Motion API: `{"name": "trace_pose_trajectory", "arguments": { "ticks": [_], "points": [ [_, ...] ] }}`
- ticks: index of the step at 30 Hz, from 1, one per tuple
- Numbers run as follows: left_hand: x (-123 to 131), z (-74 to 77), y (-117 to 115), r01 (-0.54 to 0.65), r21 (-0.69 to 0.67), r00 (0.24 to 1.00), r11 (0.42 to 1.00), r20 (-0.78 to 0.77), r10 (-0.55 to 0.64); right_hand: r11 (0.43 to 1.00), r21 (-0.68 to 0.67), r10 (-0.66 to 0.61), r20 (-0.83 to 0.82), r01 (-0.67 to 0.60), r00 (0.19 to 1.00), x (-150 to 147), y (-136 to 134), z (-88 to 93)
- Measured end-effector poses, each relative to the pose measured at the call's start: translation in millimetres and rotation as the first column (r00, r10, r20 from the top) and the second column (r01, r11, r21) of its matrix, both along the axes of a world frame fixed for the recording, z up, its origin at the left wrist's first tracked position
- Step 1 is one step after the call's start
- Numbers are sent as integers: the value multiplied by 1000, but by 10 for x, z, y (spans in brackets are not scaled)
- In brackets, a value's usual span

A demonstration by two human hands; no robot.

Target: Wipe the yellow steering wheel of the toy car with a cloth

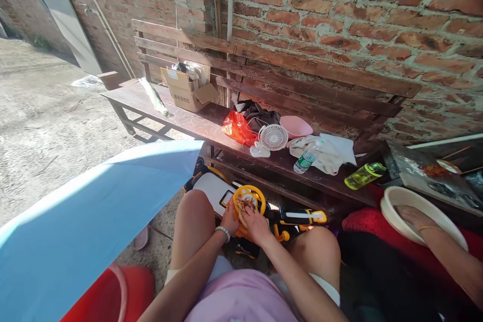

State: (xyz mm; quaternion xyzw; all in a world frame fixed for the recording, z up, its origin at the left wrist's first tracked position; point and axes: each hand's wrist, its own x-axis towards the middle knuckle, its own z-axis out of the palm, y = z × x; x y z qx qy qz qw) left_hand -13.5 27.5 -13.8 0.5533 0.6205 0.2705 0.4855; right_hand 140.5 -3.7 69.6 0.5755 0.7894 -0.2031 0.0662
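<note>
My left hand (229,219) and my right hand (256,226) grip a yellow plastic wheel (249,196) above my lap. Tangled tan and orange cord (244,206) fills its middle, and my right fingers press on it. The wheel is joined to a black and yellow device (298,217) with a long handle, and a white panel (211,191) lies behind it, partly hidden by my left knee. At the right, another person's hand (411,219) rests inside a white plastic basin (415,206) on a red cushion.
A brick wall stands behind a worn wooden bench (181,110) holding a cardboard box (187,91), red bag (237,128), small white fan (273,137), pink bowl (296,127) and water bottle (305,158). A blue umbrella (83,211) covers the left foreground, above a red bucket (113,294).
</note>
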Motion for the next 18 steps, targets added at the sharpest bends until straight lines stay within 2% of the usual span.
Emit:
{"name": "trace_pose_trajectory", "arguments": {
  "ticks": [3, 6, 9, 14, 18],
  "points": [
    [36, 72, -39, -12, 56, 994, 998, -106, 18, 998, 7, -58, -46, 59, 997, 112, -203, -62],
    [66, 139, -85, 40, 116, 990, 992, -136, -24, 991, 3, -135, -67, 136, 989, 186, -351, -104],
    [88, 189, -129, 81, 117, 977, 990, -205, -56, 979, 18, -203, -72, 205, 977, 225, -413, -110],
    [97, 262, -157, 114, 94, 965, 989, -247, -88, 944, 40, -324, -62, 327, 944, 307, -375, -110],
    [93, 296, -149, 129, 86, 967, 988, -230, -106, 922, 40, -386, -7, 386, 922, 383, -192, -16]
  ]
}}
